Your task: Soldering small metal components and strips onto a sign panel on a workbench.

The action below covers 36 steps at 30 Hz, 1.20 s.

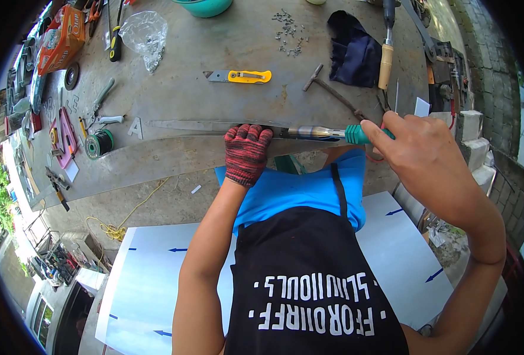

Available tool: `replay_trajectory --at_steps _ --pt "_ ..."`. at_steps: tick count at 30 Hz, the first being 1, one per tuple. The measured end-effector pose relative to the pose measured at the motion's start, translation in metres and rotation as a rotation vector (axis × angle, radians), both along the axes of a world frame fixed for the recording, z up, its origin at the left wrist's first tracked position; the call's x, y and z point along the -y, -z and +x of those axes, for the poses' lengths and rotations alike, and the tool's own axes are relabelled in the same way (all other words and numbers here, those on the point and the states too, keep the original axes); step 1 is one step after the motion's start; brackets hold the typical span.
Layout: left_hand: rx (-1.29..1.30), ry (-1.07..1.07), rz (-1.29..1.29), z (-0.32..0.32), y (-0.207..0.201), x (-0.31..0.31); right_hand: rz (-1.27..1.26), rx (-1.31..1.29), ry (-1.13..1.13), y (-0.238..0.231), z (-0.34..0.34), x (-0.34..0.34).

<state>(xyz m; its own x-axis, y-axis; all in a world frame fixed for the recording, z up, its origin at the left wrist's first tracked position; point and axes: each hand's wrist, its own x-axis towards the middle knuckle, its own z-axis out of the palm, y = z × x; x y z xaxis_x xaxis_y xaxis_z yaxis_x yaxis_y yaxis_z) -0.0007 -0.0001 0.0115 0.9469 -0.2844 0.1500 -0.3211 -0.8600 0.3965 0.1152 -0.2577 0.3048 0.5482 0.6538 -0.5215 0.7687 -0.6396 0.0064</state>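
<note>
My left hand (pixel 248 152), in a red and black knitted glove, has its fingers curled over a long, narrow metal blade (pixel 197 126) close to its handle end. The blade lies roughly level along the near edge of the table. At its right, a metal sleeve (pixel 315 132) joins it to a green ribbed handle (pixel 356 134). My bare right hand (pixel 419 154) is closed around the outer end of that handle. Beyond the blade lies a yellow utility knife (pixel 250 76) with its blade out. A rusty hammer-like tool (pixel 336 94) rests nearer my right hand.
Small screws (pixel 288 35), a dark blue cloth (pixel 356 50) and a wooden-handled tool (pixel 385 65) lie farther back on the metal table (pixel 214 103). On the left are a clear plastic bag (pixel 145 35), a screwdriver (pixel 116 44), a wire spool (pixel 99 144) and an orange box (pixel 64 41).
</note>
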Motion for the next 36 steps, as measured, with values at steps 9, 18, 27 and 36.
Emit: replay_trajectory --at_steps 9,18,27,36 --pt "-0.012 0.0 0.001 0.0002 -0.001 -0.0001 0.022 -0.012 0.004 -0.0014 -0.0034 -0.0009" --pt "-0.001 -0.006 -0.017 -0.0001 0.0016 0.0002 0.025 -0.049 0.005 -0.0016 -0.0047 -0.003" --pt "-0.013 -0.001 -0.011 0.0002 -0.0012 0.0002 0.041 -0.023 -0.005 0.0028 0.0006 -0.0006" --pt "-0.004 -0.004 -0.004 -0.0001 0.0001 0.0003 0.064 -0.024 0.004 0.0035 0.0044 -0.0005"
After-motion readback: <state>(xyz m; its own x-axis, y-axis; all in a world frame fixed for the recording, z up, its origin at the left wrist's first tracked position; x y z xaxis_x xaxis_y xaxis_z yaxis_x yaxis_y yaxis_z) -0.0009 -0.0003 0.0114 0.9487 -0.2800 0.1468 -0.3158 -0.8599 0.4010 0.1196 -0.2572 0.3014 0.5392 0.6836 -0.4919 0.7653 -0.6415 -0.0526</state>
